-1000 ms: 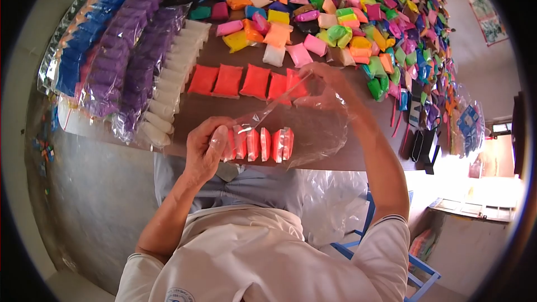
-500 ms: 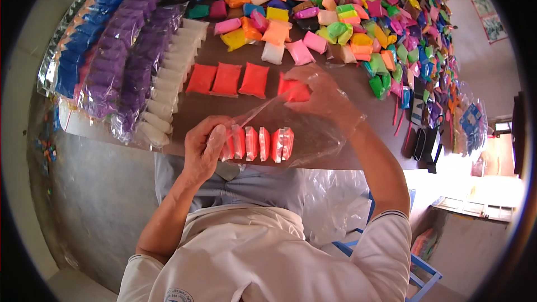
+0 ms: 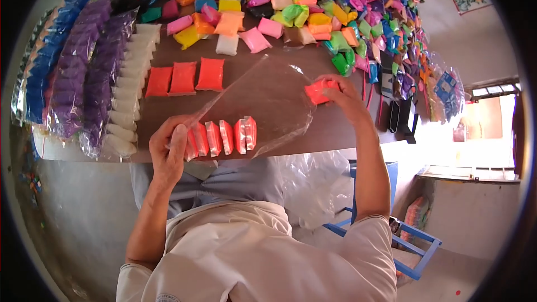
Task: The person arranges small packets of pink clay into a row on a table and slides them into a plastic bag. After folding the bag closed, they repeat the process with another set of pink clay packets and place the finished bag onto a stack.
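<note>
My left hand is closed on the left end of a clear plastic bag, fingers curled at its near edge. Inside the bag, several red packets stand on edge in a row beside that hand. Off the bag's right side, my right hand pinches another red packet between thumb and fingers. Three more red packets lie flat, side by side, on the brown table beyond my left hand.
Long bags of purple, blue and white packets line the table's left side. A large heap of multicoloured packets covers the far side. A black holder stands at the right edge; a blue metal frame is below.
My right hand has moved right, carrying the red packet away from the flat row and past the bag. The bag is now spread wider. The whole view has shifted.
</note>
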Available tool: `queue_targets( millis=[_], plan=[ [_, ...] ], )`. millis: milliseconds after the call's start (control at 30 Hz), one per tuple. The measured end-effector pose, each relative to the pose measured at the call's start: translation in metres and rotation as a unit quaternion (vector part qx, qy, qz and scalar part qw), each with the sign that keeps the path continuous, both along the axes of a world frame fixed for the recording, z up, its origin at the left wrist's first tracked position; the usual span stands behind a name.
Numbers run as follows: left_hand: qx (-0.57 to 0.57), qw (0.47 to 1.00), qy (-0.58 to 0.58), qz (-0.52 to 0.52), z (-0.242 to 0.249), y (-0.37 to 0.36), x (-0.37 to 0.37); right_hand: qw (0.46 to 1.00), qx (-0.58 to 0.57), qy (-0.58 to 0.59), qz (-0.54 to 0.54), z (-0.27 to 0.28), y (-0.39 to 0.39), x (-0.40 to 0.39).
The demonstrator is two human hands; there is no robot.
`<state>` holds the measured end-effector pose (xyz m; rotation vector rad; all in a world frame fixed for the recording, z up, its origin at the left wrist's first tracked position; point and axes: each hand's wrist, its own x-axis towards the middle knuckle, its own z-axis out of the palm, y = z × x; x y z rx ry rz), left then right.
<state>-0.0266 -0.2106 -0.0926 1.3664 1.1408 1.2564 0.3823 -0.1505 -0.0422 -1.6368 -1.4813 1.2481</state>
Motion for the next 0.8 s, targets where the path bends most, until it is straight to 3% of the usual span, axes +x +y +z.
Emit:
queue_targets(
  millis=[67, 200, 367, 500, 567, 700, 767, 800],
  plan=[
    [0.007, 1.0, -0.013, 0.001, -0.004, 0.001, 0.001, 0.995, 0.048, -0.083, 0.015, 0.0, -0.002, -0.004],
    [0.007, 1.0, -0.012, -0.002, -0.004, 0.0, -0.002, 0.986, 0.112, -0.117, 0.046, -0.007, -0.002, -0.019],
    [0.012, 1.0, -0.018, 0.0, -0.004, 0.0, -0.001, 0.955, 0.174, -0.236, -0.03, -0.019, -0.003, -0.037],
    [-0.005, 1.0, -0.018, -0.01, -0.004, -0.001, -0.003, 0.957, 0.123, -0.26, -0.029, -0.009, -0.004, -0.041],
    [-0.011, 1.0, -0.022, -0.01, -0.004, -0.001, -0.002, 0.928, 0.155, -0.338, -0.016, -0.012, -0.005, -0.038],
    [0.004, 1.0, -0.021, -0.002, -0.002, -0.001, 0.0, 0.93, 0.133, -0.337, -0.062, -0.022, -0.01, -0.022],
    [0.006, 1.0, -0.025, -0.003, -0.001, -0.001, -0.001, 0.972, 0.071, -0.203, -0.09, -0.026, -0.015, -0.01],
    [-0.005, 1.0, -0.018, -0.003, 0.0, -0.001, -0.002, 0.972, 0.07, -0.205, -0.091, -0.02, -0.019, -0.012]
  ],
)
